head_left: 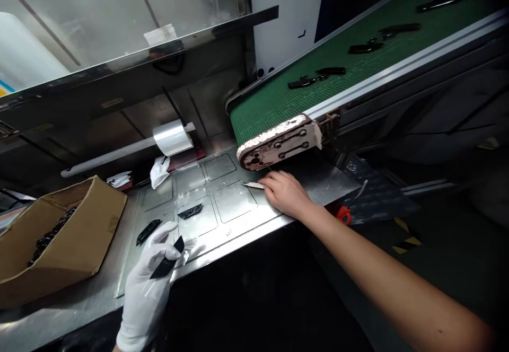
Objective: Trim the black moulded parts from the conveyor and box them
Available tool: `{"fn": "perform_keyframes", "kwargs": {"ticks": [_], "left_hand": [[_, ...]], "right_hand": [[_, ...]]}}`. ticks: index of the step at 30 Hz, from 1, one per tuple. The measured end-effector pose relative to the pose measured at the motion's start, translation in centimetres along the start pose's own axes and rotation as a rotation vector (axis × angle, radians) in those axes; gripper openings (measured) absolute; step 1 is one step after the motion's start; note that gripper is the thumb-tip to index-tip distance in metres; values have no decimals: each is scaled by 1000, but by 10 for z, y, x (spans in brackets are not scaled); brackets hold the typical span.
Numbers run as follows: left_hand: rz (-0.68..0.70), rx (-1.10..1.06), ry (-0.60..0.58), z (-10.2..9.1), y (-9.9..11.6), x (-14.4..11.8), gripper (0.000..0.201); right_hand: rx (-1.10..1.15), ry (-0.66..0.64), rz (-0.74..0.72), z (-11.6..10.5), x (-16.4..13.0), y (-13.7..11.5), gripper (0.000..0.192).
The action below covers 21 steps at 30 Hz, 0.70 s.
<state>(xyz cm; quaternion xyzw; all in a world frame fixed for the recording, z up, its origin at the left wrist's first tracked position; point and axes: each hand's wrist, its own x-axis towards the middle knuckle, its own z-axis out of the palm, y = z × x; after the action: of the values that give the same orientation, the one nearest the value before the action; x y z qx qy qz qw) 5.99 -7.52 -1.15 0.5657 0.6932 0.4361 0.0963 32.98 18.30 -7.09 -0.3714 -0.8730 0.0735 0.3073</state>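
Note:
My left hand (149, 278), in a white glove, is closed on a black plastic part (167, 264) just over the table's front edge. Two similar black parts lie near it on the marked worktop: one black part (149, 231) beside the gloved fingers, another black part (190, 211) farther right. Bare and lowered to the tabletop, my right hand (286, 193) grips a slim pale-handled knife (255, 185), whose thin tip points left. Part of its handle is hidden by the fingers.
A cardboard box (85, 232) of black parts stands at the left. Behind the worktop (234, 203), a roll of clear film (173, 137) sits on a bar. At the right, a green conveyor belt (274, 103) carries several black parts. Orange-handled scissors (343, 214) are by the right edge.

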Motion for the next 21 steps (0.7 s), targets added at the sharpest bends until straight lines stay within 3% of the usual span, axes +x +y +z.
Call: {"fn": "perform_keyframes", "kwargs": {"ticks": [3,6,8,10,11,13,15,18,21], "left_hand": [[-86,-328,87,6,18,-20,10],[-63,-391,198,17,29,-35,11],[-13,-346,229,26,31,-46,13],[36,-263,200,35,27,-59,15],[46,-221,177,39,24,-65,17],[59,-175,104,46,18,-73,20],[99,-160,19,50,13,-76,25],[96,-230,-43,51,11,-76,32],[-308,-410,-185,44,7,-74,34]], "right_hand": [[80,30,-16,-9,-3,-16,33],[238,11,-23,-17,-24,-62,34],[589,-199,58,-17,-48,-103,34],[1058,-465,232,-10,-72,-141,39],[1256,-543,345,-5,-82,-156,42],[1467,-557,547,5,-95,-173,43],[1503,-534,672,11,-103,-176,42],[1361,-584,691,12,-113,-164,38],[1113,-650,738,14,-123,-147,35]]}}
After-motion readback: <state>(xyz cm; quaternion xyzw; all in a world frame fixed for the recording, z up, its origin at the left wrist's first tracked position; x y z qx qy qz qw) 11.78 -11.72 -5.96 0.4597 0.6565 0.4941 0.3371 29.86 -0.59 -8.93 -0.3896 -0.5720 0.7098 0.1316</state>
